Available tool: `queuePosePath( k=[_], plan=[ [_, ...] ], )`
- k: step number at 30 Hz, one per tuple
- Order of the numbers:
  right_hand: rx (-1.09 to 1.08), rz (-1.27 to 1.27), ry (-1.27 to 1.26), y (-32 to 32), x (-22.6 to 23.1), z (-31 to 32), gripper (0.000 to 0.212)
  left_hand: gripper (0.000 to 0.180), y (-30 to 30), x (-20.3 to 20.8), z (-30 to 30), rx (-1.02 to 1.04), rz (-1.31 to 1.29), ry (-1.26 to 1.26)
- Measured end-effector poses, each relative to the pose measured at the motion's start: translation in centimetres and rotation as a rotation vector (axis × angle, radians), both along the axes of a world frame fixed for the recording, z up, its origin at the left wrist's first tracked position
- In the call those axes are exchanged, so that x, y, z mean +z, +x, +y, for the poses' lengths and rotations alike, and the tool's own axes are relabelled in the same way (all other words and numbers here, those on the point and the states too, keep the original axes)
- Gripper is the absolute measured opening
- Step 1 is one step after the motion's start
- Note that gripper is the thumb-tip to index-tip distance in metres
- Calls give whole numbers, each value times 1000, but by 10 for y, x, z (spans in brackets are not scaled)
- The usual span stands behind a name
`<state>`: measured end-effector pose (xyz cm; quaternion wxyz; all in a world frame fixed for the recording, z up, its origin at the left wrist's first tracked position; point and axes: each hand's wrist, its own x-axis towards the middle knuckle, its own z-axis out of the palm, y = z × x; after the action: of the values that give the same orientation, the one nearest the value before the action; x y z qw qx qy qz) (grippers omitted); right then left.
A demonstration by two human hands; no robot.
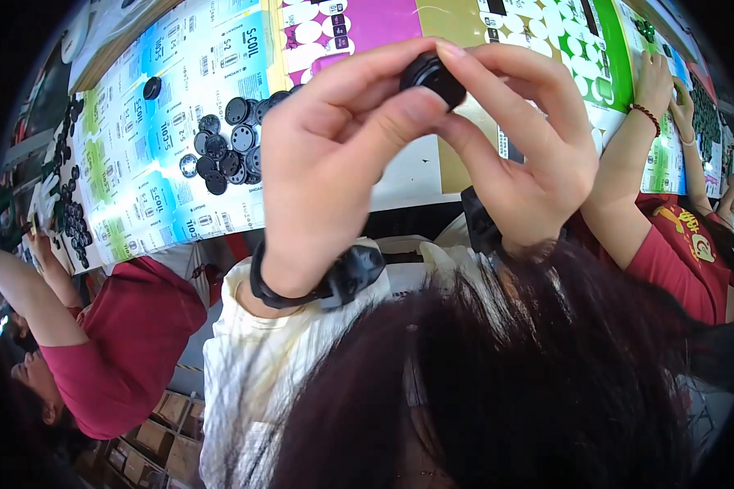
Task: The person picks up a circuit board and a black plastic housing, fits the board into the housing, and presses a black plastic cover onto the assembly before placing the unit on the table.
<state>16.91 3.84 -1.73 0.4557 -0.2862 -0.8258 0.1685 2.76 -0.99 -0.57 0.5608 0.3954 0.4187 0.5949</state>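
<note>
A small round black plastic part (436, 80), like a cap with a ridged rim, is held up above the table between my two hands. My left hand (322, 155) pinches its left side, the thumb lying across the front. From the other side my right hand (538, 138) grips it with thumb and index finger. Fingertips hide some of its edge. Just left of my left hand, a loose pile of black discs (241, 138) with small holes lies on the table, some overlapping. One single black cap (152, 88) sits apart, farther left.
Printed sheets cover the table (130, 163), blue and white on the left, with a magenta panel (375, 33) and a green one (620, 65) farther right. Co-workers in red shirts work at left (139, 334) and right (677, 253). More black parts (75, 220) line the left edge.
</note>
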Motion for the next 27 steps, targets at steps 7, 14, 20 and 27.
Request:
queuePosePath(
  k=[7,14,20,27],
  plan=[
    [138,399,-370,-18,-8,-11,37,20,4,-3,4,119,282,153],
    [276,628,-767,-24,-10,-13,28,17,1,-5,7,147,460,279],
    [209,684,-810,-31,-19,-11,22,19,-1,-11,11,171,480,261],
    [-6,112,-623,-19,-41,17,26,27,-91,-32,57,17,439,-131]
  ],
)
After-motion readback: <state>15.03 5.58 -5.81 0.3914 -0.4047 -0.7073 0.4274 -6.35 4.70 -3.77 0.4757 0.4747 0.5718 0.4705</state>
